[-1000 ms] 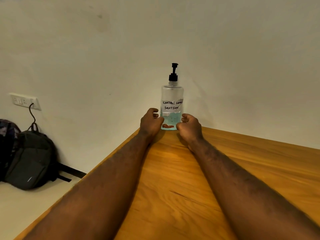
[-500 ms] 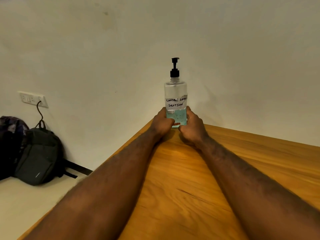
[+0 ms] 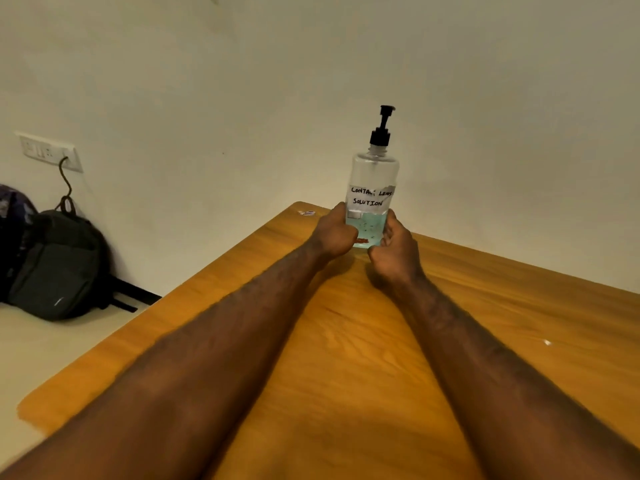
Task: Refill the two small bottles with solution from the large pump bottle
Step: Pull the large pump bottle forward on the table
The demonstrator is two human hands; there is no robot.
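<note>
A person's two bare forearms reach forward across a wooden surface (image 3: pixel 519 341) toward its far corner by a plain wall. There stands a large clear pump bottle (image 3: pixel 372 188), upright, with a black pump top and a handwritten label reading "contact lens solution". Pale blue liquid fills only its lower part. The left hand (image 3: pixel 334 233) and the right hand (image 3: pixel 394 249) each curl around the bottle's base from either side, gripping it. No small bottles are in view, so the refill appears barely begun: fetching them, opening them and pumping solution into both seems to lie ahead. A dark backpack (image 3: pixel 55 265) sits on the floor at left, below a wall socket (image 3: pixel 48 152).
</note>
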